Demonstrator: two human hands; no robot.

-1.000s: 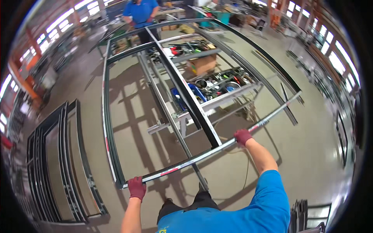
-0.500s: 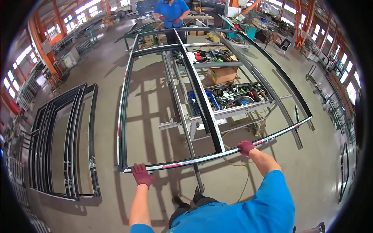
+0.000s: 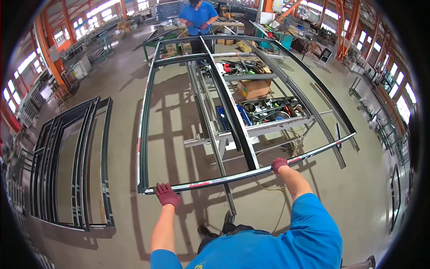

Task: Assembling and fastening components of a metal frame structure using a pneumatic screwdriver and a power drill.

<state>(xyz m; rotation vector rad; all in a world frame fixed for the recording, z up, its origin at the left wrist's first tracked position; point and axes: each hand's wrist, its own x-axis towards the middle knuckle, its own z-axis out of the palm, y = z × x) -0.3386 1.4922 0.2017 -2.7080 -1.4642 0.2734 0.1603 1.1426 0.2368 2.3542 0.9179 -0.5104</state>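
A large dark window frame [image 3: 251, 152] with white and red strips along its edges lies flat over a metal stand [image 3: 264, 128]. Near its left front corner, my left hand [image 3: 167, 195], in a maroon glove, has its fingers hooked over the front rail. Further right, past the point where the frame's long middle bar meets that rail, my right hand [image 3: 280, 166] grips the same rail, also gloved. The undersides of both hands are hidden.
Several dark frames [image 3: 76, 170] stand or lie together on the floor at left. Tool trays [image 3: 273, 112] and a cardboard box [image 3: 253, 88] sit beneath the frame. A person in blue [image 3: 197, 20] stands beyond its far end. A hose [image 3: 284, 201] runs across the floor.
The frame's front rail and both my hands have shifted slightly away from me. My left hand now reaches further over the rail. The person opposite has brought both hands together before the body.
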